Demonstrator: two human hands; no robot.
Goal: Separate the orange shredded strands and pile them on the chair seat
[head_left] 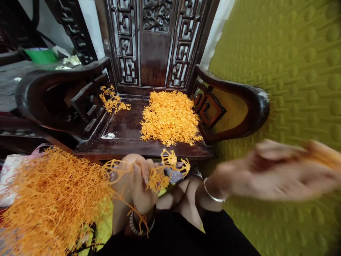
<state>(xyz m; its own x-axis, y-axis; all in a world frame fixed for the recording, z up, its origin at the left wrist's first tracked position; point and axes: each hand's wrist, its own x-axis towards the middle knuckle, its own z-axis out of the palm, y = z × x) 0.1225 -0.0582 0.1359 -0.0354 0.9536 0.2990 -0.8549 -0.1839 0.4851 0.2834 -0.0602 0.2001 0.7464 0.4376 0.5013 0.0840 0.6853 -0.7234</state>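
Note:
My left hand (144, 177) is closed around several orange plastic pieces (160, 174), with round, claw-like ends sticking out to its right and thin strands to its left. At the far right, my right hand (282, 170) is blurred by motion, its fingers pointing right, with something orange at the fingertips that is too smeared to make out. A large tangled heap of thin orange pieces (58, 202) lies at the lower left. A dense pile of yellow-orange pieces (170, 117) rests on the chair seat, and a smaller cluster (113, 101) sits at the seat's left side.
The dark wooden chair (125, 144) has curved armrests on both sides and a carved back. At the upper left, a green bowl (41, 55) stands on a dark table. A textured green-yellow surface (266, 53) fills the right side. Bare legs are below.

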